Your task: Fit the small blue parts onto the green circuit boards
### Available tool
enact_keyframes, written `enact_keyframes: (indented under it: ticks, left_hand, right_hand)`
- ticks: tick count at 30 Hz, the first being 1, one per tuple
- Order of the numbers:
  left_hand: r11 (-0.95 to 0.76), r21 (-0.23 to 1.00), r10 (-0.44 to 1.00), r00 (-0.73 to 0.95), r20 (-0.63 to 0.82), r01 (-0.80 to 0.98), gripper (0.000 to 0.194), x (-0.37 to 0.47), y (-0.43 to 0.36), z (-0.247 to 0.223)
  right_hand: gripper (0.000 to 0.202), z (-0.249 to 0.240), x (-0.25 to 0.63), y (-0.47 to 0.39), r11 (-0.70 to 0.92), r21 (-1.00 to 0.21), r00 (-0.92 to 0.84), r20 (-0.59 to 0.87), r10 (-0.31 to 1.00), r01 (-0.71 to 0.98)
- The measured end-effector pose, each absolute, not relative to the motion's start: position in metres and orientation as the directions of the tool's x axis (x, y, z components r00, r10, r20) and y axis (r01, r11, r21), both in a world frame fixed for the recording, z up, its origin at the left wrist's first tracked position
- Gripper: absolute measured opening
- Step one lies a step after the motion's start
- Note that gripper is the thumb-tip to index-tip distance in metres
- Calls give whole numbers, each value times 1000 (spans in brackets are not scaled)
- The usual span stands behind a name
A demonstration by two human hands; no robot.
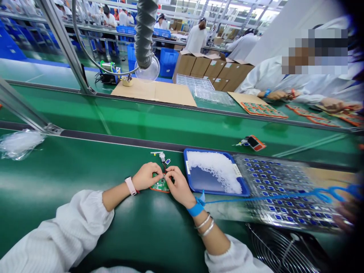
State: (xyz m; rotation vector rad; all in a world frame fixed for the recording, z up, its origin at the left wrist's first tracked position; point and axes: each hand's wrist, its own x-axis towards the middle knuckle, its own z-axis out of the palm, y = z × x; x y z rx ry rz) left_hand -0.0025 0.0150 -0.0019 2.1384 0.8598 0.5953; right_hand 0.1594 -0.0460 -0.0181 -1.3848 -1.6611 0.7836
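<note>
A green circuit board [160, 185] with an orange-red edge lies on the green bench. My left hand [147, 176] is over its left side, thumb and fingers pinched together. From the right, my right hand [179, 186] meets it in a pinch over the board's upper part. Whatever sits between the fingertips is too small or hidden to name. Just beyond the hands, dark and red wires run from the board to a white and grey part [162, 157]. Beside that part is a small blue-and-white piece [168, 161]. A blue wrist strap [196, 207] with a coiled cord is on my right wrist.
Right of the hands stands a blue tray [187, 178] of small white pieces. Beyond it lies a clear tray [267, 182] with rows of blue parts, above a fan [278, 246]. An orange-edged assembly [254, 143] rests on the green strip ahead. A co-worker handles boards at upper right.
</note>
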Motion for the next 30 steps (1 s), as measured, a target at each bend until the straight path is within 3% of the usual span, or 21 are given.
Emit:
enact_keyframes:
  ticks: [5, 8, 12, 14, 17, 21, 24, 26, 28, 30]
  left_hand:
    - [-432, 773, 746, 666, 16, 465, 10, 2, 20, 2]
    - [-449, 729, 785, 619, 45, 517, 11, -3, 16, 2]
    - [-652, 591, 655, 746, 121, 476, 61, -17, 2, -1]
    - [-704, 558, 587, 802, 107, 440, 70, -21, -1, 0]
    - [-578, 691, 636, 770, 48, 434, 68, -22, 11, 10]
    - [-121, 965, 798, 601, -45, 233, 65, -20, 68, 31]
    - [-150, 980, 954, 279, 109, 132, 63, -19, 124, 37]
    - [-305, 914, 952, 87, 293, 268, 65, -21, 154, 32]
    - [-412, 779, 898, 65, 435, 472, 66, -26, 175, 18]
    - [-453, 642, 873, 163, 459, 618, 65, -34, 188, 2]
  right_hand:
    - [15, -21, 160, -42, 160, -858, -40, 161, 986, 489]
    - [14, -22, 161, -44, 148, -869, -3, 166, 986, 472]
    - [14, -23, 163, -47, 174, -899, 73, 221, 972, 402]
    - [15, -21, 163, -48, 185, -912, 112, 241, 964, 366]
    - [17, -20, 162, -48, 205, -916, 207, 287, 935, 345]
    - [21, -22, 160, -47, 203, -916, 293, 311, 904, 345]
    - [22, -26, 160, -45, 188, -923, 268, 286, 920, 337]
    - [21, -29, 160, -44, 187, -923, 247, 278, 928, 337]
    - [20, -31, 161, -44, 189, -919, 236, 280, 931, 345]
    - [19, -32, 162, -44, 189, -914, 224, 281, 933, 358]
